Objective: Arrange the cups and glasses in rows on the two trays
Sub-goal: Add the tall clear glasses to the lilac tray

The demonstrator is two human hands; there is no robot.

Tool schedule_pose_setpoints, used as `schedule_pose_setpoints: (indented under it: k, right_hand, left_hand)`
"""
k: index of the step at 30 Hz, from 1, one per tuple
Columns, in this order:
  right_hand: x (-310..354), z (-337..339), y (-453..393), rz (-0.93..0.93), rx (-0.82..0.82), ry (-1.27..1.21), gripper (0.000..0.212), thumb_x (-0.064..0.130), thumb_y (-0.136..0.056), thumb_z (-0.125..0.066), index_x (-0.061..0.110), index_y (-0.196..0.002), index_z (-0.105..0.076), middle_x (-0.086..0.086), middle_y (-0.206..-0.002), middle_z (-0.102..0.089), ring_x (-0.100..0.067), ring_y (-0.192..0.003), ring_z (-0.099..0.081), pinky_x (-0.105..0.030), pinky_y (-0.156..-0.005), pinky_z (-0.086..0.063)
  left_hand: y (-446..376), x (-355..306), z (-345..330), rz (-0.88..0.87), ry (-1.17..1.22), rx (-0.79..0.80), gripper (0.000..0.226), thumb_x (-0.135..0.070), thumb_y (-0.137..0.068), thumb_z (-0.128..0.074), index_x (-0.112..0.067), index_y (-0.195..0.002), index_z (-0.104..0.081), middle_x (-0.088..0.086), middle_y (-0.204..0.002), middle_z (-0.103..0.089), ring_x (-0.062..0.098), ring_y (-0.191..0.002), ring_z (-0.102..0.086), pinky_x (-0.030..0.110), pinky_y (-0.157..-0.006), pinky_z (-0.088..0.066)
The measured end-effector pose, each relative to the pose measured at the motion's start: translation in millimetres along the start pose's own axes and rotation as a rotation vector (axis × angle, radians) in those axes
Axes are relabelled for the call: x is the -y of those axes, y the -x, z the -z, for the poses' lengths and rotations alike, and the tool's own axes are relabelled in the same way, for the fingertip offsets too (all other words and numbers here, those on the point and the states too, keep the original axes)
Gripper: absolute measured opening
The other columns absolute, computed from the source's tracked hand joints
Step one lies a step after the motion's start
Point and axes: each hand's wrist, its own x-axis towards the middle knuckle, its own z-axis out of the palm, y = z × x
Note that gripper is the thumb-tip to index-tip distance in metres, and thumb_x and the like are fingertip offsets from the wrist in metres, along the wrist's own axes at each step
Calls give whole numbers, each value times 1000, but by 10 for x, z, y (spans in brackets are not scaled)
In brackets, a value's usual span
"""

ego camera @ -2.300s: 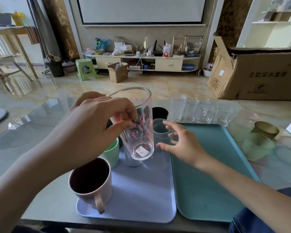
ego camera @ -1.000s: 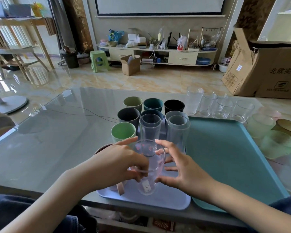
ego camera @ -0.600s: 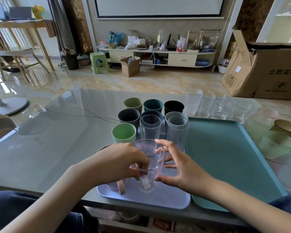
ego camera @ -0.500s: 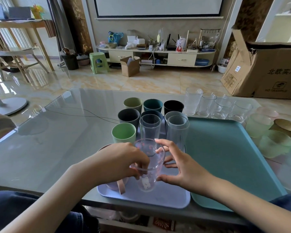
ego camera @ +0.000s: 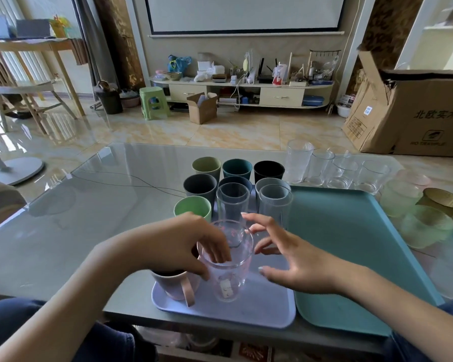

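One printed glass [ego camera: 226, 265] stands on lavender tray [ego camera: 262, 309], left grip [ego camera: 191, 246] on rim.

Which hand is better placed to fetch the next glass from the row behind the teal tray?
The right hand. It is open and beside the teal tray, on the side of the clear glasses. The left hand has fingers on the pink glass.

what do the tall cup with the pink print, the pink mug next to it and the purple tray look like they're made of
Printed cup: clear glass or hard plastic; the tray shows through its glossy wall, so either fits.
Pink mug: matte and opaque, likely ceramic or a composite plastic.
Purple tray: smooth, opaque, with a rounded moulded rim, probably plastic.
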Motion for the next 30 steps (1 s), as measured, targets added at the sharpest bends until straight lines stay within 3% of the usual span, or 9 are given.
schedule_pose_setpoints:
  k: [3,6,9,12,16,20,24,26,30]
  right_hand:
    - [78,280,36,52,-118,4,73,13,-80,-54,53,-134,-25,18,-116,-46,-8,-94,-61,-17,-86,-50]
    - [14,727,-47,77,-420,8,58,-5,-79,-49,39,-116,-50,9,-97,-58,-11,-81,-62,-17,-73,-50]
    - [-224,1284,-284,-38,-569,209,44,-11,-83,-48,22,-111,-53,-1,-94,-59,-19,-86,-59,-15,-66,-46]
    - [-539,1746,-617,-256,-505,457,45,3,-83,-57,16,-125,-46,-8,-113,-55,-25,-102,-55,-28,-81,-46]
    - [-923,2029,-1064,-474,-304,626,82,34,-76,-73,21,-143,-27,-15,-145,-36,-31,-128,-41,-40,-103,-38]
    - [-1354,2090,-1470,-509,-199,789,89,55,-66,-75,20,-135,-32,-11,-143,-41,-30,-129,-41,-43,-108,-30]
    - [-1766,2118,-1694,-658,-127,819,108,65,-65,-69,20,-147,-15,-11,-149,-37,-30,-138,-32,-52,-117,-6]
    - [-1891,2136,-1762,-660,-163,784,101,64,-65,-71,15,-143,-27,-10,-141,-47,-29,-133,-40,-50,-117,-11]
    - [-1965,2132,-1801,-608,-307,544,98,49,-57,-84,12,-136,-40,-9,-136,-50,-29,-123,-48,-40,-104,-39]
  left_hand:
    - [23,45,225,-35,195,-59,18,-2,-77,-70,-16,-87,-72,-9,-86,-74,2,-86,-69,14,-81,-52]
    - [-157,66,474,-62,270,-199,16,6,-79,-66,-7,-83,-72,-2,-83,-75,11,-80,-71,17,-76,-54]
    - [-625,-22,711,-87,245,-327,18,10,-78,-64,-6,-84,-70,0,-77,-73,11,-74,-70,20,-74,-57]
    - [-1342,-165,878,-121,239,-401,18,11,-79,-61,-5,-85,-68,7,-84,-72,12,-73,-68,20,-74,-57]
    - [-2384,-223,906,-89,-82,-372,31,7,-82,-54,-5,-109,-63,11,-113,-65,16,-93,-59,12,-71,-47]
    - [-3160,-12,804,-5,-417,-294,49,2,-85,-48,-17,-130,-49,6,-136,-49,24,-121,-48,33,-98,-41]
    - [-3641,203,659,61,-589,-243,44,-9,-88,-53,-27,-128,-50,5,-137,-41,26,-122,-46,40,-97,-38]
    - [-3784,262,630,63,-629,-251,33,-20,-89,-56,-29,-121,-56,4,-134,-43,25,-121,-46,41,-99,-35]
    - [-3874,299,676,12,-667,-334,19,-33,-86,-63,-28,-104,-66,-1,-127,-51,19,-119,-47,37,-99,-31]
